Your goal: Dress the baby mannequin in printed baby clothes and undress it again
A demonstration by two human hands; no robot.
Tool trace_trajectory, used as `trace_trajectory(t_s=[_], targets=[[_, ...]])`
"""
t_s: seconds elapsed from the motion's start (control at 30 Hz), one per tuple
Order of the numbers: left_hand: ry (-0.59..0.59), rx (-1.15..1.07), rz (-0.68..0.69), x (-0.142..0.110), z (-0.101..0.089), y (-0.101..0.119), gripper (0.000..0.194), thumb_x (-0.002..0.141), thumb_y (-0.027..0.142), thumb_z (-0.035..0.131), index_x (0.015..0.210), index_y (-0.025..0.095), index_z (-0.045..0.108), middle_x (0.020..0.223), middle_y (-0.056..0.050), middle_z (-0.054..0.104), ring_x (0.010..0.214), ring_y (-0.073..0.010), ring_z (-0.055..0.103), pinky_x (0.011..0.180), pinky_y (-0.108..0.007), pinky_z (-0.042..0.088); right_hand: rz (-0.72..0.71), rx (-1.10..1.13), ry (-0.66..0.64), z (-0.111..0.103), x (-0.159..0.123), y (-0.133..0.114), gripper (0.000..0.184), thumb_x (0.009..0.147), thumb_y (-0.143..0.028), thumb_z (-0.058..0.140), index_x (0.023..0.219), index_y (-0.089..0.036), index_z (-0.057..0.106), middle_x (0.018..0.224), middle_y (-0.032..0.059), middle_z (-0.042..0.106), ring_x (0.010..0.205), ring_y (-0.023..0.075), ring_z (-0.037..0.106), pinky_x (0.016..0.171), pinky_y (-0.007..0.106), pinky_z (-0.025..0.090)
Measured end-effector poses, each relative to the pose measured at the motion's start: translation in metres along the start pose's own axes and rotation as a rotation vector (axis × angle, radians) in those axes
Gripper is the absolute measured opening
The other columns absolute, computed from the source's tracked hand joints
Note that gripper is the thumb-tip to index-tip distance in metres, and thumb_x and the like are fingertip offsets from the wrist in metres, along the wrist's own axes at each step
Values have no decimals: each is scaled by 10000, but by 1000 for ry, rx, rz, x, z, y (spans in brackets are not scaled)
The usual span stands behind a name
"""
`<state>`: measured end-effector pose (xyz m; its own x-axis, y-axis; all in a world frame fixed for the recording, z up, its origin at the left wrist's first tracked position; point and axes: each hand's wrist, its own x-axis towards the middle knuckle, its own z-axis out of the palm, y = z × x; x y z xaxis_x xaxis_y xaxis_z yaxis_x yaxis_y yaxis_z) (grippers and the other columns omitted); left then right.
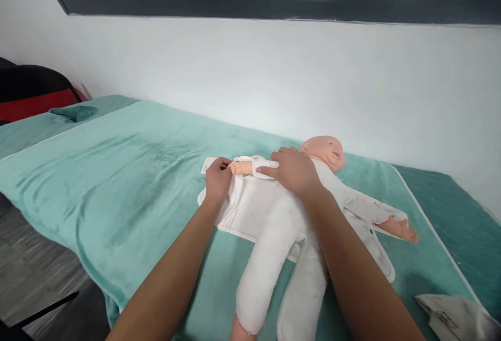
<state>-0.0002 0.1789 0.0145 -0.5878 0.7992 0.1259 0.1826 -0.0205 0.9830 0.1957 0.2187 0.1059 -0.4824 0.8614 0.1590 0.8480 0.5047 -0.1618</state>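
Note:
A baby doll (289, 221) with a white cloth body lies on its back, its bald head (324, 150) toward the wall. Under it an open white baby shirt (254, 210) is spread out. The doll's arm on the right is in a sleeve (364, 205), with its hand (399, 228) showing past the cuff. My left hand (218, 179) is closed on the shirt's left sleeve, right beside the doll's other hand (240, 168). My right hand (295, 171) wraps around that arm near the shoulder, thumb along the white upper arm. The fingertips of my right hand are partly hidden.
A green plush blanket (129, 174) covers the bed, which stands against a white wall (235, 80). A dark window frame (274, 4) runs above. Crumpled patterned white cloth (457, 315) lies at the lower right. A black and red object (35, 90) stands at far left.

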Motion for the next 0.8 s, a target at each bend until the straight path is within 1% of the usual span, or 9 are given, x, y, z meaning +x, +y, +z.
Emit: trace_trajectory(t_s=[0.13,0.27,0.37,0.43,0.5,0.57,0.7,0.73,0.8], targets=[[6,-64,-43,-1,-1,-1,117,702,280,688,791,207,665,722,17,646,690,-150,569,631,-264,411,8,-8,-6,0,1,0,400,917,-613,590,991,-246,729,1085,87,709,1062,301,591,926,445,421],[37,-132,-54,-2,-5,0,205,768,392,714,830,202,669,802,-3,672,755,-156,600,694,-275,460,31,-49,-26,-1,1,0,373,918,-573,604,1008,-236,736,1094,99,708,1060,309,588,929,455,419],[98,-74,14,-6,-5,3,201,812,399,692,837,201,666,809,1,656,757,-146,581,704,-271,455,67,-109,-8,1,1,-2,384,926,-569,590,1004,-224,737,1075,114,707,1060,311,584,935,458,411],[90,-45,103,-11,-3,7,179,842,380,670,851,201,663,811,6,649,762,-141,574,710,-265,447,79,-155,11,4,0,-5,392,941,-560,564,998,-211,735,1054,121,706,1064,310,581,931,452,407],[21,-67,183,-17,2,11,156,869,358,650,859,202,655,824,10,649,774,-135,572,724,-260,442,73,-196,23,8,2,-10,395,953,-544,547,999,-198,732,1046,130,705,1080,315,576,929,452,403],[-94,-118,230,-23,8,15,148,886,348,640,855,204,647,825,14,645,770,-130,565,731,-257,439,62,-219,24,14,5,-16,399,957,-537,537,999,-191,731,1046,144,705,1103,327,570,930,458,400],[-357,-136,285,-31,19,18,159,903,348,629,840,202,637,803,13,612,744,-129,529,717,-257,427,33,-224,5,24,17,-25,236,944,-335,553,1002,-176,718,1044,176,704,1124,349,569,920,466,406],[-384,-126,279,-31,20,18,163,906,352,625,844,202,633,804,12,605,741,-129,522,715,-257,424,25,-211,7,25,18,-26,211,934,-282,548,1012,-172,710,1045,178,704,1117,349,574,918,467,409],[-373,-113,239,-30,20,16,177,919,373,605,886,202,634,837,5,621,760,-133,534,735,-259,432,4,-150,48,22,16,-24,216,935,-238,521,1046,-174,695,1069,166,704,1096,337,586,925,467,415]])
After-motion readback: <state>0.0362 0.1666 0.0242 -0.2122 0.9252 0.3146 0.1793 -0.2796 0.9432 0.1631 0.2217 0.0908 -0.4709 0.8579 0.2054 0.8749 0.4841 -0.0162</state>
